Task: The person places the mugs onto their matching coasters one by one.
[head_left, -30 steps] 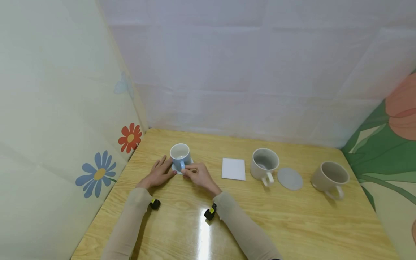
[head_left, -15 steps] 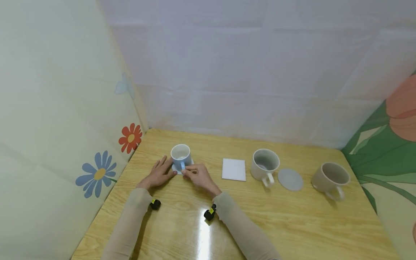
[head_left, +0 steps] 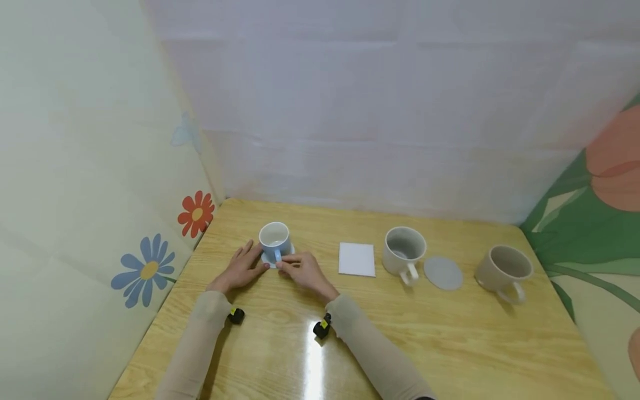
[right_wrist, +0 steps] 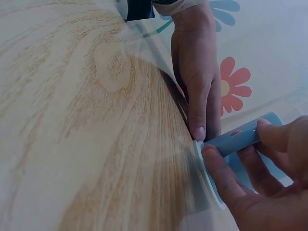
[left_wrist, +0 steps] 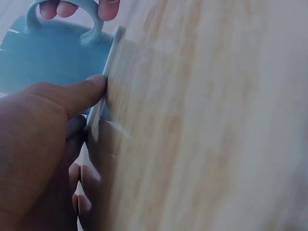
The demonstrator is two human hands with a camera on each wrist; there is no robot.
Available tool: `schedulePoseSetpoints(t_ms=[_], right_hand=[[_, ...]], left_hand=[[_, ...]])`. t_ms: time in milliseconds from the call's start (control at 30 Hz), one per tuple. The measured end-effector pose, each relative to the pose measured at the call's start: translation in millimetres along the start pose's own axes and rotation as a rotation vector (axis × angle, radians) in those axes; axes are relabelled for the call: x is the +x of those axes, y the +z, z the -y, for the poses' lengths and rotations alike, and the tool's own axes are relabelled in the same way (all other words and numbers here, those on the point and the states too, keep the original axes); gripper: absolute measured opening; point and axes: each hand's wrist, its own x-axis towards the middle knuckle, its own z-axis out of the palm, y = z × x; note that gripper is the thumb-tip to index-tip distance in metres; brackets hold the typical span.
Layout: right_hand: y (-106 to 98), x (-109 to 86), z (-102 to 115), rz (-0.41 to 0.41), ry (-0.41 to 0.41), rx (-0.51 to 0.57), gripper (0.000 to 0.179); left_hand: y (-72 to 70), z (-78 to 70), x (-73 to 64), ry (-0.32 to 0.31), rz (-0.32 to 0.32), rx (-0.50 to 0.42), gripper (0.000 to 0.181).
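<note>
Blue handle point(right_wrist: 236, 140) pinched by your right hand point(head_left: 305, 270), fingers curled; mug point(head_left: 274, 236) upright just far-left of it on the pale coaster point(left_wrist: 113, 50), handle pointing near. Left hand point(head_left: 241, 269) is at the mug's left, fingers extended, thumb on coaster edge. White square point(head_left: 357, 259) lies right.

L mug point(head_left: 274, 244) on coaster point(head_left: 265, 259); 2nd coaster point(head_left: 356, 259) L of mid mug point(head_left: 400, 256)

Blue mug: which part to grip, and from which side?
I'd take the handle from the near right, where the right hand holds it: the mug is upright and its handle juts toward the near side. The left side looks worse; the left hand touches the coaster there.
</note>
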Motion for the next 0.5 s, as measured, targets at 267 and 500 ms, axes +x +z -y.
schedulePoseSetpoints(t_ms=[267, 500], right_hand=[[-0.6, -2.9, 2.0, 0.016, 0.012, 0.022, 0.025], [-4.1, -4.9, 6.8, 0.03, 0.004, -0.032, 0.027]], left_hand=[[-2.6, 1.9, -1.1, 0.002, -0.005, 0.034, 0.073], [-3.6, -1.0, 0.1, 0.0, 0.0, 0.044, 0.073]])
